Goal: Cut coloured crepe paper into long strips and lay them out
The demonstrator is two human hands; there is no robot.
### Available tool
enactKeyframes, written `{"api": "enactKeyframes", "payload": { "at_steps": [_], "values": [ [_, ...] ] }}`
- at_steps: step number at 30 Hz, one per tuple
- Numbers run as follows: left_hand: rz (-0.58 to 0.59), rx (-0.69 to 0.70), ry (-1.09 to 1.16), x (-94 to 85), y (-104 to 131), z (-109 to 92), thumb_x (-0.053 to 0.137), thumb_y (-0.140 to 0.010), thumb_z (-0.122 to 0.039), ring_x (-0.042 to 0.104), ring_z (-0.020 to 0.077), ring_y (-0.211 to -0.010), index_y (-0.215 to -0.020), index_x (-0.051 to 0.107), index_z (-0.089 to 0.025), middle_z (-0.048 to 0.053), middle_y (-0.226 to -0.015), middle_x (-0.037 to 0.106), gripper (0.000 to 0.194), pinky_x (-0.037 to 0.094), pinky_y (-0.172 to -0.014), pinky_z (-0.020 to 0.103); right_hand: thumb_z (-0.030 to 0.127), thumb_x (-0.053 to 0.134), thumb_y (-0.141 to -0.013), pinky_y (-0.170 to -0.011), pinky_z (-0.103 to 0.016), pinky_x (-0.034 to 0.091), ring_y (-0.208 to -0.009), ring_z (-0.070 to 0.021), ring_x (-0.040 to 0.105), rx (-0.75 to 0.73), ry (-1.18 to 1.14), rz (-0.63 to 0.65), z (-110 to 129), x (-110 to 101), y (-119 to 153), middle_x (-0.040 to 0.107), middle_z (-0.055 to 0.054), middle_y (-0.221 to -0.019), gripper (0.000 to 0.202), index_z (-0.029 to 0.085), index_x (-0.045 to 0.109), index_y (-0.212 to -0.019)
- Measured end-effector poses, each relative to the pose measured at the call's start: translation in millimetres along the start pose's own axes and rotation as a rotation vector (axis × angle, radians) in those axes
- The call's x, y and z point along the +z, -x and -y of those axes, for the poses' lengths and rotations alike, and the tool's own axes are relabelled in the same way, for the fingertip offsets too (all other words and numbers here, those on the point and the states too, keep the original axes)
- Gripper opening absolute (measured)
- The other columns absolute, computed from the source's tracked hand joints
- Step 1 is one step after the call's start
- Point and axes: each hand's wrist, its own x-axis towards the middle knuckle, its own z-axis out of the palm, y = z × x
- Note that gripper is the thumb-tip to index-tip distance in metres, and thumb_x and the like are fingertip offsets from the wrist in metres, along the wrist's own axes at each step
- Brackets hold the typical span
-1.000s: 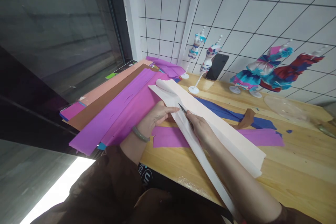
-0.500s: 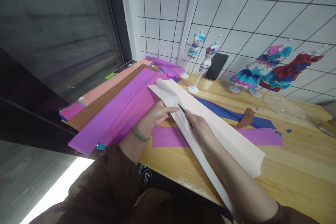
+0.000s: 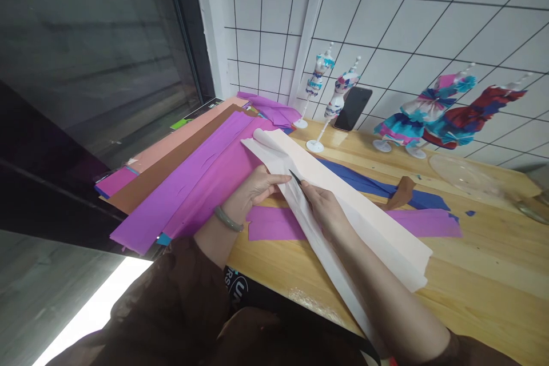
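Under a white tiled wall (image 3: 386, 17) that fills the upper right of the frame, 4 small dress forms (image 3: 342, 91) and a black phone (image 3: 355, 108) stand along the back of a wooden table (image 3: 480, 274), and overlapping coloured sheets (image 3: 184, 183) spread across the middle left. From the centre, a long, creased white paper (image 3: 373, 229) slants toward the lower right across a purple strip (image 3: 274, 223) — the left hand (image 3: 259, 184) pinches its edge, thumb on top, while the right hand (image 3: 323, 206) is closed around a dark pointed tool (image 3: 295, 175), its tip just beside the left thumb.
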Motion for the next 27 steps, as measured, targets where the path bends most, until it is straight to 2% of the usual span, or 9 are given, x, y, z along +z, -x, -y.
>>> {"api": "enactKeyframes", "payload": {
  "at_steps": [4, 10, 13, 17, 23, 27],
  "values": [
    [0.011, 0.008, 0.004, -0.8, 1, 0, 0.075, -0.059, -0.008, 0.061, 0.0251, -0.098, -0.106, 0.061, -0.012, 0.012, -0.1, 0.068, 0.049, 0.045, -0.093, 0.043, 0.056, 0.043, -0.081, -0.063, -0.027, 0.037, -0.065, -0.017, 0.051, 0.004, 0.022, -0.019, 0, 1, 0, 0.066, -0.005, -0.075, 0.053, 0.009, 0.068, -0.087],
    [-0.004, 0.013, -0.012, -2.1, 0, 1, 0.076, -0.058, -0.01, 0.06, 0.0266, -0.1, -0.098, 0.063, -0.011, 0.013, -0.101, 0.067, 0.043, 0.044, -0.092, 0.044, 0.056, 0.042, -0.081, -0.07, -0.029, 0.038, -0.077, -0.0206, 0.055, 0.012, 0.032, -0.019, 4, -4, 6, 0.067, -0.007, -0.086, 0.051, 0.012, 0.069, -0.086],
    [-0.011, 0.016, -0.021, -3.5, -1, 2, 0.076, -0.057, -0.009, 0.061, 0.0262, -0.099, -0.099, 0.063, -0.011, 0.013, -0.101, 0.067, 0.043, 0.044, -0.092, 0.044, 0.057, 0.049, -0.077, -0.061, -0.027, 0.036, -0.066, -0.0176, 0.051, 0.037, 0.061, -0.02, 3, -7, 11, 0.063, -0.005, -0.072, 0.048, 0.012, 0.067, -0.078],
    [-0.021, 0.002, -0.023, -5.0, -2, 3, 0.075, -0.06, -0.011, 0.061, 0.0269, -0.099, -0.099, 0.063, -0.01, 0.014, -0.101, 0.067, 0.041, 0.045, -0.09, 0.045, 0.05, 0.063, -0.068, -0.05, -0.024, 0.029, -0.051, -0.0104, 0.039, 0.072, 0.097, 0.049, -1, -10, 18, 0.051, 0.002, -0.058, 0.036, 0.014, 0.061, -0.073],
    [-0.126, 0.063, 0.05, -8.5, -3, 1, 0.07, -0.067, -0.014, 0.06, 0.0271, -0.101, -0.105, 0.061, -0.011, 0.015, -0.108, 0.064, 0.039, 0.047, -0.089, 0.045, 0.051, 0.062, -0.068, -0.047, -0.023, 0.025, -0.049, -0.0086, 0.034, 0.111, 0.208, 0.109, -1, -17, 23, 0.042, 0.004, -0.054, 0.036, 0.017, 0.051, -0.062],
    [-0.12, 0.065, 0.024, -11.7, -4, 1, 0.072, -0.065, -0.012, 0.061, 0.0283, -0.1, -0.108, 0.06, -0.012, 0.015, -0.109, 0.064, 0.045, 0.048, -0.088, 0.046, 0.057, 0.055, -0.072, -0.044, -0.023, 0.021, -0.047, -0.0083, 0.03, 0.117, 0.214, 0.147, -3, -18, 19, 0.038, 0.005, -0.052, 0.041, 0.017, 0.051, -0.064]
  ]
}}
